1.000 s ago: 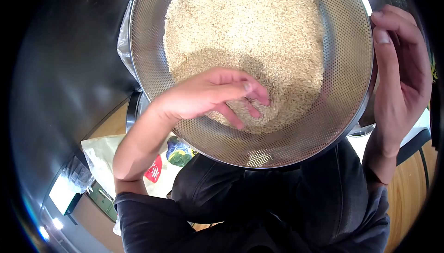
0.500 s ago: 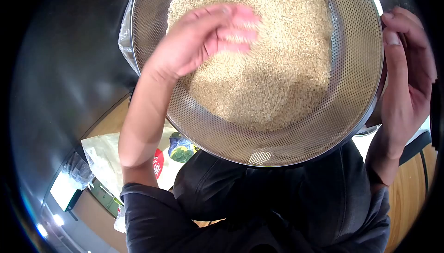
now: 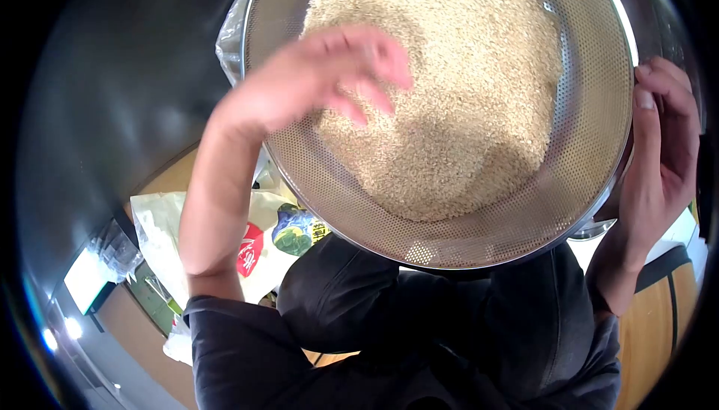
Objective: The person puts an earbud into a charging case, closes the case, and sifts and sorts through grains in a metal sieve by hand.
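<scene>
A large round perforated metal sieve (image 3: 299,152) is tilted above my lap and holds a broad heap of pale grains (image 3: 464,58). Over the left part of the heap hovers my left hand (image 3: 329,73), blurred, its fingers apart and slightly curled, with nothing visible in them. At the sieve's right rim, my right hand (image 3: 663,133) grips the edge, thumb and fingers closed on it. A shadow falls across the lower part of the grains.
Below the sieve on the left lies a printed white bag (image 3: 266,249). Clear plastic (image 3: 232,35) shows behind the sieve's left rim. A dark surface (image 3: 142,73) fills the upper left. My knees (image 3: 337,283) are under the sieve.
My left hand has come out of the grains and moved up and left over the heap. The sieve and my right hand have shifted right, my right hand also slightly down.
</scene>
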{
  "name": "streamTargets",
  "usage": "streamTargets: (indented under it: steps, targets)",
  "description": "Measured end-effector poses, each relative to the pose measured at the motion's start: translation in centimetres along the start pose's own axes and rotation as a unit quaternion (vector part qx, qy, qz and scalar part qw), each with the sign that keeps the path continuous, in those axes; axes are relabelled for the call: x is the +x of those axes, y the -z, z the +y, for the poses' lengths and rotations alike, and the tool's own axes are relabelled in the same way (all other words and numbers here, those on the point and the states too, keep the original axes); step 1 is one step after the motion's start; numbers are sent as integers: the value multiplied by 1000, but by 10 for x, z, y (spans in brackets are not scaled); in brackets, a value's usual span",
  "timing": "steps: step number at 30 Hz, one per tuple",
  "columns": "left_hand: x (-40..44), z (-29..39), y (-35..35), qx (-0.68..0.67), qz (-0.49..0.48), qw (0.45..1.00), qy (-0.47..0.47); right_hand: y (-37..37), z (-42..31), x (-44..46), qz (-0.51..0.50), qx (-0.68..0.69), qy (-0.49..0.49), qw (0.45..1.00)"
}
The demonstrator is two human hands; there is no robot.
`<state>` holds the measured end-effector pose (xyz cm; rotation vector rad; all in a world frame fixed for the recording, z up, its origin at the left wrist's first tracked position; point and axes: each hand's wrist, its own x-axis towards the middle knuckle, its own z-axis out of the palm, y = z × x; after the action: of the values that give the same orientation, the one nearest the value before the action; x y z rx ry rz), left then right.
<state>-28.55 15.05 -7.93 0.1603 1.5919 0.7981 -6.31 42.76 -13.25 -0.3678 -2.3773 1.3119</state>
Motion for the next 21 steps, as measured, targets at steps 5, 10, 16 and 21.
streamTargets:
  steps: [5,10,16,21]
  targets:
    - [15,-19,-3,84,289,937,-179,-10,-8,7,29,34,17,999]
    - [-30,-46,-48,301,341,862,-226,-4,-40,19,19,-43,69,997]
    - [-68,-73,-65,443,316,819,-182,-57,-99,75,-391,-201,235,867]
    - [-78,-84,-65,447,369,792,-192,-125,-56,78,-419,-252,282,826]
